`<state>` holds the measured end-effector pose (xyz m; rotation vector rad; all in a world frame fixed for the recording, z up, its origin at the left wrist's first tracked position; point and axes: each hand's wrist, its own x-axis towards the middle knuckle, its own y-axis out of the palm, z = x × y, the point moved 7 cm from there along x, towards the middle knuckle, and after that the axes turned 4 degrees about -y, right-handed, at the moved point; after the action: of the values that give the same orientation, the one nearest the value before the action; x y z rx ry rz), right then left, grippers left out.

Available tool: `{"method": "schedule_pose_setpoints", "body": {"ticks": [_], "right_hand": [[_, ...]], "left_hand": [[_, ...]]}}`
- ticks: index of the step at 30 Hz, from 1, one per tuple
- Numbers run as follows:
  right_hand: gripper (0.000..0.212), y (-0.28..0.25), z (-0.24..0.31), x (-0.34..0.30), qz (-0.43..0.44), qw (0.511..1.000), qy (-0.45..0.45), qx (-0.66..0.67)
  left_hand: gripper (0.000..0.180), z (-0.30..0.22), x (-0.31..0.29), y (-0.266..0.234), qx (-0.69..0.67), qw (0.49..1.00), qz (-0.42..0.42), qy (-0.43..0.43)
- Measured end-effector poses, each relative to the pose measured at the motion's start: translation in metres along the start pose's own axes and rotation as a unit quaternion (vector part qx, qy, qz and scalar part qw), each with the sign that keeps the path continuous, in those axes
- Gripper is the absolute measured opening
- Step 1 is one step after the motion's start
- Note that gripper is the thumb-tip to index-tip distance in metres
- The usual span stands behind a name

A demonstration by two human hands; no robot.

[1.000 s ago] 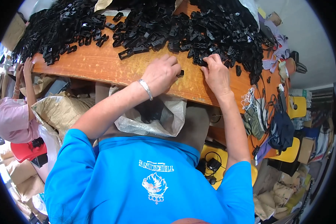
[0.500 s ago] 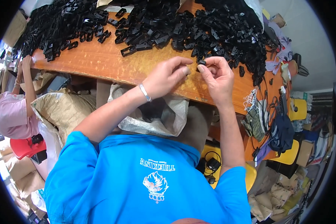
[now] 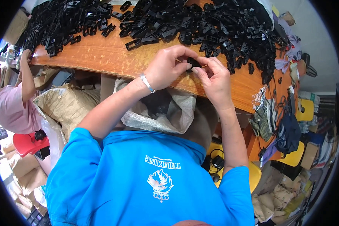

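Observation:
A small black plastic part (image 3: 193,63) is pinched between my two hands above the front edge of the wooden table (image 3: 101,56). My left hand (image 3: 169,66), with a silver bracelet at its wrist, grips the part between thumb and index finger. On the other side my right hand (image 3: 216,77) has its thumb and fingertips closed on the same part. Fingers cover much of it, so its exact shape is hidden. Beyond my hands lies a large heap of black plastic parts (image 3: 211,28), some of them open rectangular housings.
Another pile of black parts (image 3: 69,22) covers the table's far left. An open whitish sack (image 3: 177,124) hangs at my lap, and a brown paper sack (image 3: 69,109) stands to its left. A person in pink (image 3: 17,107) works at the left. Cords and cloths (image 3: 265,120) lie at the right.
My hands have come together, and the left now also grips the small black part that only the right held before. The co-worker's arm has shifted slightly.

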<state>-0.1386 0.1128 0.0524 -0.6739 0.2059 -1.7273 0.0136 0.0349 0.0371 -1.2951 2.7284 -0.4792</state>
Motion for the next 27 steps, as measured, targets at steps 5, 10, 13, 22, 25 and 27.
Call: {"method": "schedule_pose_setpoints", "body": {"ticks": [5,10,13,22,25,27], "right_hand": [[0.026,0.01,-0.001,0.006,0.005,0.99,-0.077,-0.117],[0.025,0.022,0.001,0.006,0.052,0.976,-0.118,-0.177],[0.024,0.025,0.001,0.008,0.073,0.972,-0.116,-0.189],[0.034,0.029,-0.005,-0.004,0.035,0.97,-0.122,-0.21],[0.033,0.03,0.004,-0.015,0.006,0.955,-0.147,-0.256],[0.034,0.035,0.008,-0.034,0.036,0.957,-0.129,-0.257]], "left_hand": [[0.037,0.005,-0.006,-0.014,0.183,0.971,-0.109,0.112],[0.037,0.022,-0.007,0.001,0.254,0.957,-0.08,0.11],[0.032,0.025,-0.004,-0.003,0.223,0.968,-0.054,0.098],[0.014,0.019,0.002,-0.002,0.284,0.949,-0.111,0.077],[0.014,0.015,0.0,-0.003,0.309,0.942,-0.086,0.097],[0.015,0.014,-0.005,-0.009,0.331,0.934,-0.072,0.118]]}}
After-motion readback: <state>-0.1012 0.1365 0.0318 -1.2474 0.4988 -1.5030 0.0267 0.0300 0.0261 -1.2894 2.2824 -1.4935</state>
